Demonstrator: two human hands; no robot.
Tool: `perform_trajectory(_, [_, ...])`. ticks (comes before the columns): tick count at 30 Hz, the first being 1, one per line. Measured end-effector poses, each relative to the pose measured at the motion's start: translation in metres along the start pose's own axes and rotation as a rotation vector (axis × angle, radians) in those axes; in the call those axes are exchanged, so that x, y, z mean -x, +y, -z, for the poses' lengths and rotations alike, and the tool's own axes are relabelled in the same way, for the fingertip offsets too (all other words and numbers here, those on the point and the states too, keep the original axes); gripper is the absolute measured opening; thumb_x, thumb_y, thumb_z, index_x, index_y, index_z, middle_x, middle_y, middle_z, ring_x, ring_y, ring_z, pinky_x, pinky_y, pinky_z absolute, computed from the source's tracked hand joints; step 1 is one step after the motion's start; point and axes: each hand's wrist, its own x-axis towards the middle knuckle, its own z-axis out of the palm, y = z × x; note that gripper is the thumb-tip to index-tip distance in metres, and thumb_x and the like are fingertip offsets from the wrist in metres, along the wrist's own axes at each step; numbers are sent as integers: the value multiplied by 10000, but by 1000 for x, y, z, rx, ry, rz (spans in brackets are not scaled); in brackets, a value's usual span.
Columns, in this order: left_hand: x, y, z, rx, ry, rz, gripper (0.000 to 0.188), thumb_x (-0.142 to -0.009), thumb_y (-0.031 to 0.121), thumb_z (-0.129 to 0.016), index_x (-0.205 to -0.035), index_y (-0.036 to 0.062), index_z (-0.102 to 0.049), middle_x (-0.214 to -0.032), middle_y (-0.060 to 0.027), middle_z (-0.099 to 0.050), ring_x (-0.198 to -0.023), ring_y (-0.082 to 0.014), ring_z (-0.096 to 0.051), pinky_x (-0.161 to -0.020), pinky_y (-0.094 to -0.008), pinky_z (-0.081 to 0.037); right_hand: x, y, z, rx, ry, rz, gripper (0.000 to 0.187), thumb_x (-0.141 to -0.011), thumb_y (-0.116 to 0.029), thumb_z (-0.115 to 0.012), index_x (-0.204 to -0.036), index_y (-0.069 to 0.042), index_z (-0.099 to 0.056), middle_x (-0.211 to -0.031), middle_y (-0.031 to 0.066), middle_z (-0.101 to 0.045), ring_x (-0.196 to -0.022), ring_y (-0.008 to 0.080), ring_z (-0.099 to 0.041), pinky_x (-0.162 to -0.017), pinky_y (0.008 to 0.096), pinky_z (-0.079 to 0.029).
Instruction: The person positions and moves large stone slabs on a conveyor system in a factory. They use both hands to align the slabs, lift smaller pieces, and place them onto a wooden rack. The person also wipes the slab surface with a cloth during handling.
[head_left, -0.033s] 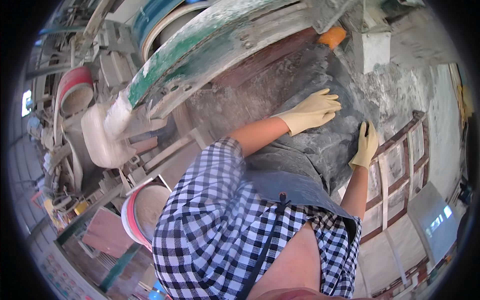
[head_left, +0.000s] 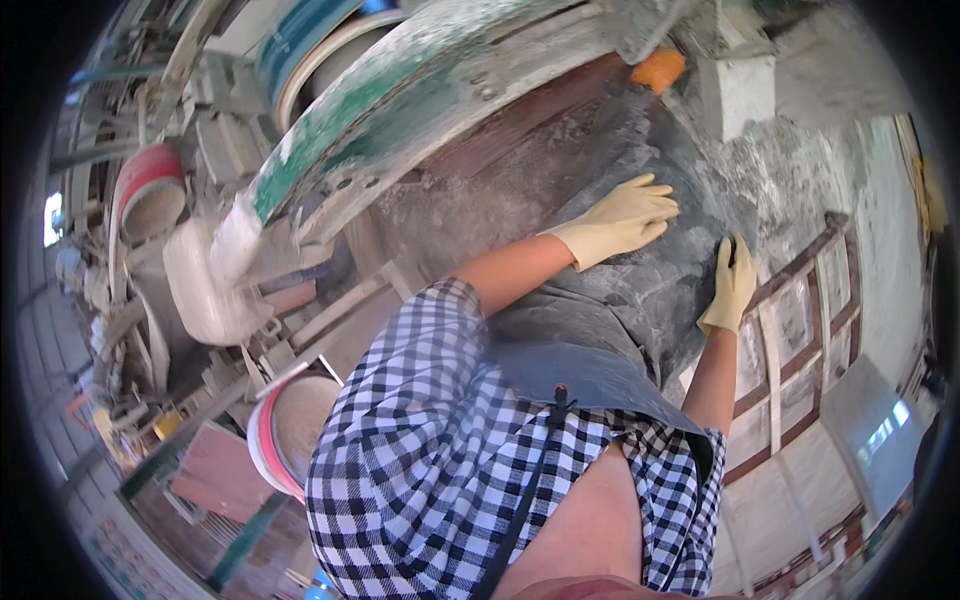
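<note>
A dusty dark grey apron (head_left: 590,310) covers my lap and legs. My left hand (head_left: 622,218), in a cream rubber glove, lies on top of it with the fingers stretched out and slightly bent. At the apron's right side rests my right hand (head_left: 730,285), gloved the same way. Its fingers point forward with a dark gap between them, and no held object shows. Beyond the apron's far end an orange rounded piece (head_left: 658,72) sticks out; its kind is unclear.
A large curved green-and-white rim (head_left: 350,130) arches ahead on the left. Beside it stands a pale plastic-like container (head_left: 210,285). Red-and-white buckets (head_left: 152,190) hold pale material. On the right lies a brown frame (head_left: 795,350), with a shiny grey panel (head_left: 868,435) nearby.
Both hands stay in nearly the same places on the apron. The surroundings have shifted slightly in the view.
</note>
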Motion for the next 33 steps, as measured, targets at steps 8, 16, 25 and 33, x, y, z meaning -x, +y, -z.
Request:
perform_trajectory(8, [-5, 5, 4, -9, -20, 26, 310, -993, 166, -589, -1253, 36, -698, -1331, -125, -683, -1370, -317, -543, -1220, -495, -332, 0, -7, 1, -27, 63, -73, 365, -1000, -299, -611, -1234, -31, -694, -1154, 169, -728, -1046, 381, -631, -946, 465, -472])
perform_trajectory(16, [-10, 6, 4, -33, -80, 39, 312, -991, 150, -586, -1268, 45, -684, -1358, -108, -672, -1394, -318, -521, -1230, -498, -318, -3, 9, -13, -42, 113, -38, 340, -983, -291, -630, -1210, -50, -706, -1146, 139, -734, -1040, 379, -639, -1005, 466, -462])
perform_trajectory(25, [-13, 8, 3, -58, -100, 58, 320, -967, 122, -597, -1266, 50, -686, -1364, -108, -669, -1394, -323, -522, -1235, -496, -317, -7, 0, -8, -76, 124, -114, 298, -974, -277, -630, -1194, -89, -700, -1089, 144, -740, -999, 383, -642, -917, 478, -491])
perform_trajectory(33, [-20, 17, -3, -109, -82, -27, 344, -881, 4, -601, -1202, 46, -721, -1228, -131, -712, -1237, -345, -615, -1080, -454, -460, 21, -5, 32, 126, -35, 184, 129, -871, -180, -658, -965, -92, -670, -978, 164, -682, -975, 356, -659, -911, 455, -474])
